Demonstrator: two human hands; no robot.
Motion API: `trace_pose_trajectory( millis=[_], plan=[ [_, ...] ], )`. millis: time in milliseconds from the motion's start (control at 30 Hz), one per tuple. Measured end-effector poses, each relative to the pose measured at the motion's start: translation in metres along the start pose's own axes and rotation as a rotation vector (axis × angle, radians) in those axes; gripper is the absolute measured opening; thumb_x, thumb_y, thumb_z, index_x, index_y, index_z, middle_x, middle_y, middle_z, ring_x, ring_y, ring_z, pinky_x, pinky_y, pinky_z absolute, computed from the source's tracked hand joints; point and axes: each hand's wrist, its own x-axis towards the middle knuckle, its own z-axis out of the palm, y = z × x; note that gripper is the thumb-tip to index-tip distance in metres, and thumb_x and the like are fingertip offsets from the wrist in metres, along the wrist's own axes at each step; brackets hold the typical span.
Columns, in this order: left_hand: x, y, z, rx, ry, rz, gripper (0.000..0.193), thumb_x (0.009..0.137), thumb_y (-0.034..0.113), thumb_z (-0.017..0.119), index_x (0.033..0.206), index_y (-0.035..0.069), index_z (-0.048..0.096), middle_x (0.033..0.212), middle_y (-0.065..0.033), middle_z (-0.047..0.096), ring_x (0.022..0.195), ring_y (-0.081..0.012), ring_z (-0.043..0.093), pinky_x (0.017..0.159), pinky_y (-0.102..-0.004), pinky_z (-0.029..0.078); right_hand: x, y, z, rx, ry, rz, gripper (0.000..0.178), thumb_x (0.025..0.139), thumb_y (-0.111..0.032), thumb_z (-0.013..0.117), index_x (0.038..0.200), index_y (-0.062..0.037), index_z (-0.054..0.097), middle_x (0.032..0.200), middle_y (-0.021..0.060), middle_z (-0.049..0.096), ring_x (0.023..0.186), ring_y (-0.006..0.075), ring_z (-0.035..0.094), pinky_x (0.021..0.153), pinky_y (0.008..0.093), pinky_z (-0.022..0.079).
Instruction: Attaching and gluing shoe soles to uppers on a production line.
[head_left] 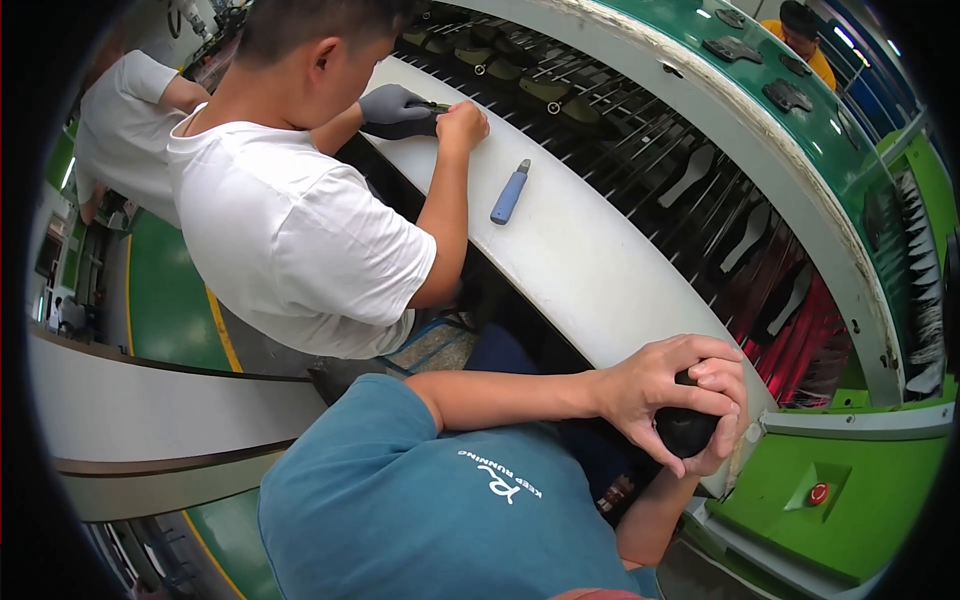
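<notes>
At the right end of a long white work surface (610,285), both my hands close round a dark, smooth, rounded piece (684,432). Its kind I cannot make out, as fingers cover much of it. My left hand (640,398) comes in from the left, its thumb and fingers curled over the near side and top. From below reaches my right hand (722,445), wrapped about the right side of the same piece. The piece is held close to the surface's front edge.
Left of me, a person in white (290,230) holds a dark piece on the surface; one hand wears a grey glove (395,105). A blue-handled cutter (511,192) lies there. Behind run metal rods carrying dark sole-shaped parts (745,238). A green panel bears a red button (819,493).
</notes>
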Motion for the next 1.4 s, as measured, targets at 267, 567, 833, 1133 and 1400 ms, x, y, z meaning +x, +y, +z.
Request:
trace_pose_trajectory(
  millis=[267, 567, 833, 1133, 1400],
  plan=[
    [-0.003, 0.002, 0.003, -0.017, -0.016, 0.004, 0.08, 0.064, 0.055, 0.097, 0.132, 0.021, 0.075, 0.147, -0.0218, 0.055, 0.133, -0.041, 0.058, 0.107, -0.052, 0.051, -0.018, -0.01, 0.009, 0.031, 0.038, -0.062, 0.052, 0.105, -0.043, 0.042, 0.109, 0.0037, 0.064, 0.111, 0.0167, 0.064, 0.108, 0.0273, 0.06, 0.102, 0.0421, 0.047],
    [-0.003, 0.003, -0.004, -0.034, -0.041, -0.015, 0.081, 0.064, 0.054, 0.098, 0.134, 0.022, 0.075, 0.148, -0.023, 0.054, 0.13, -0.0421, 0.06, 0.107, -0.052, 0.051, -0.026, 0.014, 0.006, 0.231, 0.127, -0.009, 0.064, 0.103, -0.053, 0.043, 0.122, 0.0053, 0.061, 0.124, 0.02, 0.063, 0.117, 0.0306, 0.06, 0.109, 0.0453, 0.046],
    [0.006, -0.011, -0.022, 0.034, 0.044, -0.197, 0.085, 0.065, 0.028, 0.101, 0.14, 0.012, 0.066, 0.144, -0.0253, 0.06, 0.126, -0.0404, 0.066, 0.102, -0.045, 0.057, -0.028, 0.06, -0.015, -0.04, 0.333, 0.188, 0.056, 0.116, -0.04, 0.041, 0.149, 0.0048, 0.05, 0.143, 0.0182, 0.059, 0.133, 0.0284, 0.059, 0.12, 0.0469, 0.043],
    [-0.034, -0.028, -0.071, 0.17, -0.088, -0.692, 0.089, 0.072, 0.031, 0.102, 0.141, 0.004, 0.052, 0.13, -0.0173, 0.069, 0.121, -0.0281, 0.07, 0.108, -0.0376, 0.054, -0.068, 0.083, -0.021, -0.546, 0.185, 0.309, 0.061, 0.099, -0.034, 0.076, 0.147, -0.0014, 0.058, 0.143, 0.0153, 0.06, 0.136, 0.0314, 0.056, 0.12, 0.0432, 0.041],
    [-0.07, -0.023, -0.078, -0.033, 0.023, -0.967, 0.067, 0.078, 0.024, 0.099, 0.132, 0.005, 0.063, 0.128, -0.0125, 0.07, 0.119, -0.0216, 0.07, 0.107, -0.037, 0.056, -0.066, 0.087, -0.022, -0.637, 0.159, 0.309, 0.068, 0.086, -0.025, 0.092, 0.144, -0.0039, 0.062, 0.144, 0.0142, 0.059, 0.138, 0.0328, 0.055, 0.118, 0.0442, 0.043]
  ],
)
